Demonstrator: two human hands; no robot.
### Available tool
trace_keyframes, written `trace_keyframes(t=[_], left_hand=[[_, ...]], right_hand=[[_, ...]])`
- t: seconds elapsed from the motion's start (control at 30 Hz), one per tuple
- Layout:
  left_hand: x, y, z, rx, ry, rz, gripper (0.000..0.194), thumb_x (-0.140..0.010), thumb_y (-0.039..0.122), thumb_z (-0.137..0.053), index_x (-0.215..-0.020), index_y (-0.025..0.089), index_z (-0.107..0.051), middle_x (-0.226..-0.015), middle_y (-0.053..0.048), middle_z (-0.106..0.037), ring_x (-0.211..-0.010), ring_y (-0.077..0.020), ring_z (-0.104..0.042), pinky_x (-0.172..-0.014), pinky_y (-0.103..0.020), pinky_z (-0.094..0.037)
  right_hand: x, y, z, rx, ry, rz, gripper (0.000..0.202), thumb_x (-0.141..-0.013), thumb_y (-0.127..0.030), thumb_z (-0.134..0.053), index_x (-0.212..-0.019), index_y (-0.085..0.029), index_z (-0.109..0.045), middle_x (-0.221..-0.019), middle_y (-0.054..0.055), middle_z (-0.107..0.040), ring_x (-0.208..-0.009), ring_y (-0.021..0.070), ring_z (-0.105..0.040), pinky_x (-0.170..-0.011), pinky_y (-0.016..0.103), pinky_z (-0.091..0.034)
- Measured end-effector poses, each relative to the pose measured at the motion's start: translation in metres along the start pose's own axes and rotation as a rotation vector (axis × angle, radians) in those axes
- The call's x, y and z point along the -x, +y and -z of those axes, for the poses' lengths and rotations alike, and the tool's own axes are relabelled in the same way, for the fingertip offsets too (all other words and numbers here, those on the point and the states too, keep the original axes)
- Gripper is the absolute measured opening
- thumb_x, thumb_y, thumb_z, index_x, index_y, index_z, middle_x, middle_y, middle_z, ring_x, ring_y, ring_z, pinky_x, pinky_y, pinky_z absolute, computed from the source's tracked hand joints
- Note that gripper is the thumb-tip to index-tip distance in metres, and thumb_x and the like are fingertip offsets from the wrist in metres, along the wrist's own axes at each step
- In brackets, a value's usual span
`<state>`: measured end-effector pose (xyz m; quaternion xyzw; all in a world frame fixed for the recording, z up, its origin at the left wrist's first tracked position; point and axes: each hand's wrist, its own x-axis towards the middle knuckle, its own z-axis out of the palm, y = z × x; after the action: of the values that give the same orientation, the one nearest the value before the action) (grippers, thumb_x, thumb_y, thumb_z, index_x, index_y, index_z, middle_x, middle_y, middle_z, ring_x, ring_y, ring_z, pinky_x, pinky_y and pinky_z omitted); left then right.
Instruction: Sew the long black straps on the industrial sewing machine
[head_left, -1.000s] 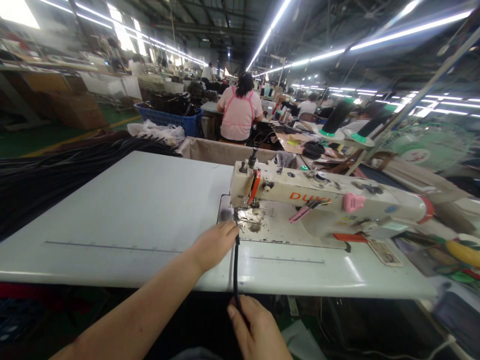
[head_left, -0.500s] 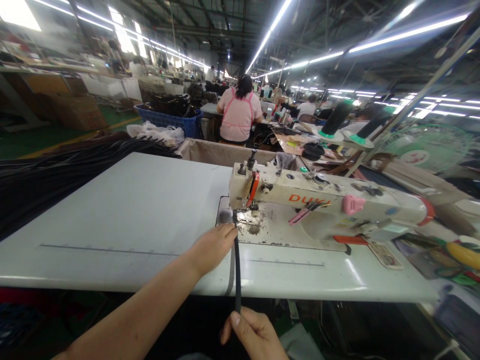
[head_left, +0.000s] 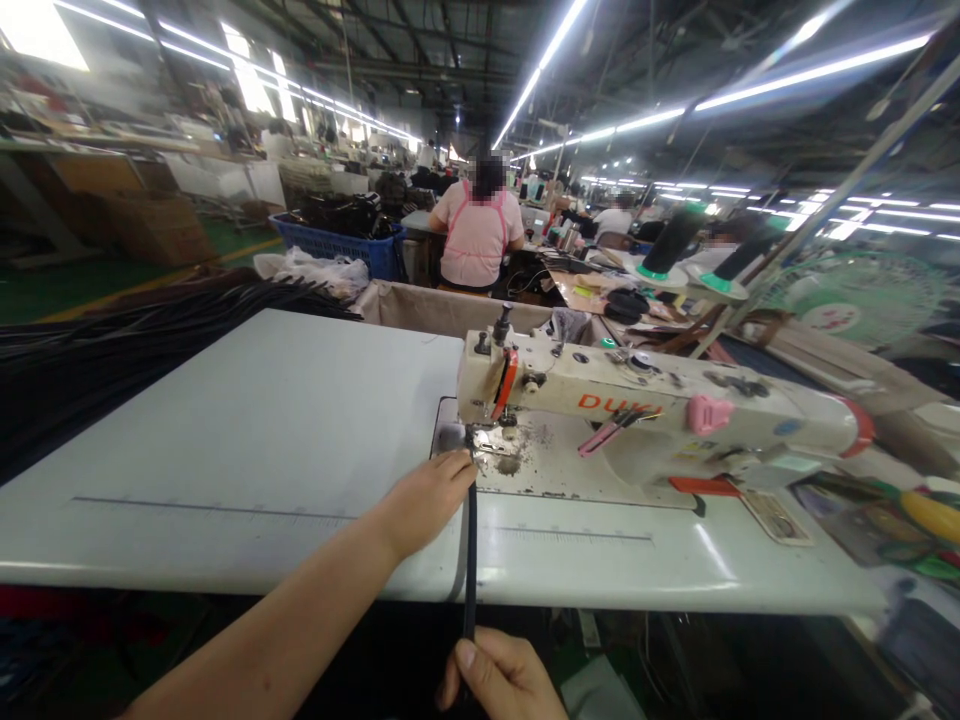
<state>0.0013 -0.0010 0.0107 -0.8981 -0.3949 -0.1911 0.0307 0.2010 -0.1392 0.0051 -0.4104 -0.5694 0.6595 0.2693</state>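
A narrow black strap (head_left: 471, 560) runs from the needle area of the sewing machine (head_left: 645, 400) down over the table's front edge. Close to the presser foot, my left hand (head_left: 439, 490) lies on the strap, its fingers together and guiding it against the table; the fingertips partly cover the strap. Below the table edge, my right hand (head_left: 506, 672) pinches the same strap between thumb and fingers, holding it fairly taut. The strap's lower end is hidden beneath my right hand.
A heap of black straps (head_left: 150, 350) lies along the table's left side. Pink-handled snips (head_left: 607, 432) rest on the machine. Black thread cones (head_left: 671, 245) stand behind it. A person in a pink apron (head_left: 476, 235) sits ahead, beside a blue basket (head_left: 337, 245).
My right hand has shifted slightly down and left with the strap. My left hand stays almost in place by the presser foot. The view has moved slightly.
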Motion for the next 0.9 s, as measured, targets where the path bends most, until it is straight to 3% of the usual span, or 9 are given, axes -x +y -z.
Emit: trace_keyframes(t=[0.3,0.6,0.9], left_hand=[[-0.001,0.000,0.000,-0.032,0.005,0.011,0.019,-0.103,0.014,-0.052,-0.118,0.014,-0.063,-0.126,-0.011,-0.065,-0.128,-0.0267,-0.061,-0.115,-0.042,-0.050],[-0.001,-0.001,-0.006,-0.069,-0.007,0.021,0.024,-0.102,0.015,-0.051,-0.124,0.012,-0.061,-0.128,-0.011,-0.065,-0.131,-0.0283,-0.058,-0.116,-0.043,-0.049],[0.002,0.000,-0.002,-0.051,-0.034,0.014,0.021,-0.101,0.012,-0.050,-0.118,0.015,-0.062,-0.126,-0.012,-0.067,-0.126,-0.0273,-0.061,-0.110,-0.043,-0.052]], right_hand=[[-0.002,0.009,0.001,0.009,0.045,-0.023,0.066,-0.093,-0.076,-0.055,-0.071,-0.017,-0.078,-0.065,0.002,-0.060,-0.067,0.0164,-0.054,-0.068,0.028,-0.038],[-0.003,-0.007,-0.001,0.030,0.023,-0.027,0.073,-0.088,-0.083,-0.054,-0.068,-0.017,-0.076,-0.066,0.003,-0.061,-0.069,0.0174,-0.056,-0.070,0.030,-0.040],[-0.001,-0.005,0.002,0.065,0.096,0.041,0.061,-0.085,-0.074,-0.067,-0.067,-0.017,-0.076,-0.074,0.006,-0.069,-0.076,0.0207,-0.062,-0.076,0.032,-0.045]])
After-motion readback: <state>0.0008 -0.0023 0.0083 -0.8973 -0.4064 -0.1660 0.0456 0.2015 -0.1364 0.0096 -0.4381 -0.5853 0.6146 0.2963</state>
